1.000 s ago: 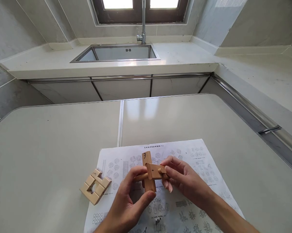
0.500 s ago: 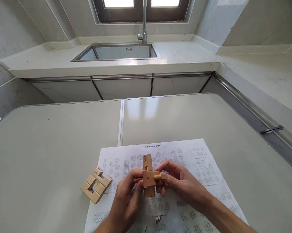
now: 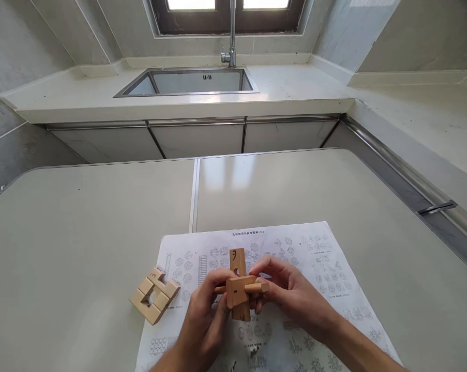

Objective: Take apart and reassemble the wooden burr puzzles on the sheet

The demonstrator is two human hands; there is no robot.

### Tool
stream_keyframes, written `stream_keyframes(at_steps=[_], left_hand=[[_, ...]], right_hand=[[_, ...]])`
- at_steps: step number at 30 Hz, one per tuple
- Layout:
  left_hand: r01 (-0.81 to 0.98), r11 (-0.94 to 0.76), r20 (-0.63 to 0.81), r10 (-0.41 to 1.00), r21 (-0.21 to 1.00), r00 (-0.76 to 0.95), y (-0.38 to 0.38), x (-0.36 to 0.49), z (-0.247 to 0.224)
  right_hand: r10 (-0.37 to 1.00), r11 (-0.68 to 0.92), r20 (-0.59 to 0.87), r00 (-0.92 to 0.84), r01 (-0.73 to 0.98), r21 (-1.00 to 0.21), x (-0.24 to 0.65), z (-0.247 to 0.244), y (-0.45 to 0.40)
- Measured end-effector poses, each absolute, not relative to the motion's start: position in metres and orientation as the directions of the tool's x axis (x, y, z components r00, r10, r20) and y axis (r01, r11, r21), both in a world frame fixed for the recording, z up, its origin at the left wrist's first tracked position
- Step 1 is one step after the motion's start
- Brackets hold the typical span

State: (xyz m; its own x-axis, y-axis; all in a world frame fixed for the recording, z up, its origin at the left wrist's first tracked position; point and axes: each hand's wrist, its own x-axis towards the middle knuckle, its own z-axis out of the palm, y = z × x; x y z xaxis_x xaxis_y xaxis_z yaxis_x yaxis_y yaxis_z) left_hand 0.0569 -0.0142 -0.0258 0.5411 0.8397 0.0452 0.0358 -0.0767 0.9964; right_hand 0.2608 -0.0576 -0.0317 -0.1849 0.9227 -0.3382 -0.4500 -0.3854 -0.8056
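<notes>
A partly interlocked wooden puzzle point(image 3: 237, 292) is held above a printed sheet. One flat piece with a handwritten 3 and a round hole stands upright in it, and a short peg juts out toward the right. My left hand point(image 3: 208, 310) pinches the puzzle from the left, thumb and index finger closed on it. From the other side, my right hand point(image 3: 287, 289) grips it near the peg, its fingertips partly hidden behind the wood. Left of the hands, a second group of pale wooden pieces point(image 3: 146, 310) lies at the sheet's left edge, forming a ring with a gap in the middle.
The printed sheet point(image 3: 303, 243) with small puzzle drawings lies on a pale table point(image 3: 101, 206) with a seam point(image 3: 194, 196). Beyond stands a counter point(image 3: 295, 85) with a metal sink point(image 3: 198, 82) and a tap point(image 3: 231, 54) below a window.
The puzzle in my hands has tilted and dropped slightly, so more of the peg's length shows on the right. The pieces at the left have stayed in place.
</notes>
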Motion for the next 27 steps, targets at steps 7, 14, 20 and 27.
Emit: stream_keyframes(at_steps=[7, 14, 20, 27], left_hand=[[-0.006, -0.032, 0.028, 0.738, 0.999, 0.674, -0.018, 0.048, -0.028], [0.028, -0.089, 0.044, 0.713, 0.996, 0.7, -0.015, 0.05, -0.02], [-0.027, 0.015, 0.005, 0.783, 1.0, 0.622, -0.012, 0.053, -0.024], [0.044, -0.035, 0.006, 0.848, 0.998, 0.529, -0.009, 0.051, -0.026]], right_hand=[[0.917, -0.399, -0.35, -0.191, -0.396, -0.827, 0.259, -0.025, -0.058], [0.908, -0.419, -0.346, -0.237, -0.452, -0.788, 0.258, -0.027, -0.057], [0.896, -0.444, -0.371, -0.245, -0.455, -0.772, 0.258, -0.03, -0.058], [0.898, -0.439, -0.363, -0.25, -0.44, -0.783, 0.259, -0.03, -0.058]])
